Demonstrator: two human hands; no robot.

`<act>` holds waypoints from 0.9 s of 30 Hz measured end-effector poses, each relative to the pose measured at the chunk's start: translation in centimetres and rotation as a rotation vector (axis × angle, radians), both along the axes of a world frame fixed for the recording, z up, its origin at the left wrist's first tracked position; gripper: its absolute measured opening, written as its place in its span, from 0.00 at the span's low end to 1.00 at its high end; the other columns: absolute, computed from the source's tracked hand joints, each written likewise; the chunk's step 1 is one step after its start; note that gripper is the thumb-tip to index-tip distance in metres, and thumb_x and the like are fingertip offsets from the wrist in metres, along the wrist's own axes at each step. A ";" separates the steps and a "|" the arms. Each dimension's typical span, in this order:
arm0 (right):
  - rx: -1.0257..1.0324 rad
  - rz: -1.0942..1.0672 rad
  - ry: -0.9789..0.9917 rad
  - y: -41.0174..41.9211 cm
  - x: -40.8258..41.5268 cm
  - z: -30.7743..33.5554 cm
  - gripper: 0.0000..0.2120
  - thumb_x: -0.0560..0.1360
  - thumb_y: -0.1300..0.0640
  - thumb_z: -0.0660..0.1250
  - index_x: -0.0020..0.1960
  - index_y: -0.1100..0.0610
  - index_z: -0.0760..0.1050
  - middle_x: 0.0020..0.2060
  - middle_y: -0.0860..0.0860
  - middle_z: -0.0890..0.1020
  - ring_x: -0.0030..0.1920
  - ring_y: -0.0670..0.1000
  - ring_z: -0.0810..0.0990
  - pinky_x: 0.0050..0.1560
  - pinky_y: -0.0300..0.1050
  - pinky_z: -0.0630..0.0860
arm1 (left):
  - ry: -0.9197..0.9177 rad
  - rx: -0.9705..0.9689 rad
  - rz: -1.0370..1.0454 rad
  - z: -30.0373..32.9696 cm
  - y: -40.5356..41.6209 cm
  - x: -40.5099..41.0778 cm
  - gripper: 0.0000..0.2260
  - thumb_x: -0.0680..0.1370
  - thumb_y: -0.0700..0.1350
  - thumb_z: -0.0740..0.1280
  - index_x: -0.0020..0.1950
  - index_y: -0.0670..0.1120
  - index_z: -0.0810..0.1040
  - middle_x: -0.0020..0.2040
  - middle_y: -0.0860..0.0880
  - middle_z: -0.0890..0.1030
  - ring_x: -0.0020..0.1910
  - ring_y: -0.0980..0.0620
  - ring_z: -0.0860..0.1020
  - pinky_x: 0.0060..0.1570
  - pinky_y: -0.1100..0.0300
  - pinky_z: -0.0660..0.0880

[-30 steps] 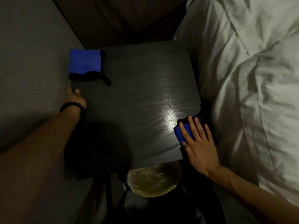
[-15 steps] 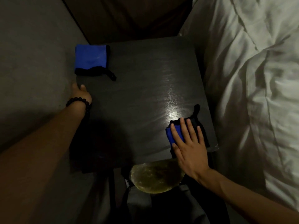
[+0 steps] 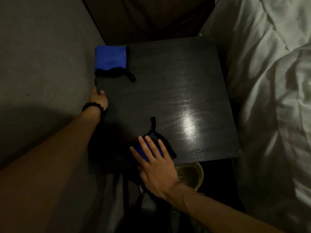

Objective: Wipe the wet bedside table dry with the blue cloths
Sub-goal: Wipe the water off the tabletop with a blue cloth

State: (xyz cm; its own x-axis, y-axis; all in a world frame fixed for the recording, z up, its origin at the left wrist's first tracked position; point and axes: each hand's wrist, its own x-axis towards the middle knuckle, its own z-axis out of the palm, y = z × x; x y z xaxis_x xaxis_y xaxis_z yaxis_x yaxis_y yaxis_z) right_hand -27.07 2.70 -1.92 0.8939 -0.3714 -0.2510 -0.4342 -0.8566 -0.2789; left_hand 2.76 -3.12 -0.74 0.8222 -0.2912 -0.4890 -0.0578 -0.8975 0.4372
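Half done, I'd judge: my right hand presses flat, fingers straight, on one blue cloth at the table's 6 o'clock edge, my left hand grips the 9 o'clock edge, a wet sheen remains toward 4 o'clock, and the second cloth lies unused at 10 o'clock.

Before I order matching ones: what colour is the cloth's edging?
Black edging on the blue cloth, clearest in the head view.

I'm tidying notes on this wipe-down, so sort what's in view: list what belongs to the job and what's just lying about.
Part of the job:
bedside table
blue cloth under the right hand
folded blue cloth at the far left corner
right hand, pressing flat
left hand, gripping the table edge

Just lying about:
white bedding
round glass dish below the table
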 end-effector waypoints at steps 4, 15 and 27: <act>0.041 0.089 -0.035 1.3 2.5 -0.4 0.34 0.79 0.45 0.55 0.83 0.47 0.50 0.83 0.55 0.47 0.82 0.56 0.41 0.79 0.62 0.42 | 0.004 0.002 -0.007 0.1 0.0 0.2 0.22 0.82 0.49 0.52 0.76 0.47 0.53 0.76 0.45 0.55 0.74 0.44 0.56 0.71 0.54 0.52; 0.001 0.299 0.024 3.0 9.0 0.1 0.31 0.83 0.41 0.47 0.83 0.44 0.42 0.82 0.52 0.40 0.81 0.55 0.36 0.75 0.58 0.28 | 0.107 -0.004 0.003 0.0 0.1 1.4 0.23 0.82 0.49 0.54 0.75 0.46 0.55 0.75 0.45 0.60 0.71 0.43 0.62 0.68 0.56 0.58; -0.102 0.552 0.036 2.1 9.9 0.7 0.29 0.82 0.39 0.52 0.82 0.42 0.52 0.83 0.52 0.47 0.82 0.56 0.44 0.78 0.60 0.40 | 0.029 -0.153 0.082 0.9 -0.7 0.8 0.20 0.79 0.39 0.57 0.71 0.41 0.61 0.70 0.42 0.67 0.65 0.44 0.69 0.63 0.57 0.63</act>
State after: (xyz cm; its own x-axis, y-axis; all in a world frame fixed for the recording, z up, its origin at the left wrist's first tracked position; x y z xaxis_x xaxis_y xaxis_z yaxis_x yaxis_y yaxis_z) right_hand -17.14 4.80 -1.21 0.9541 0.1251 -0.2720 0.0786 -0.9813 -0.1756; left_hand 3.58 -3.78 0.13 0.8325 -0.2967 -0.4680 0.0275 -0.8215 0.5696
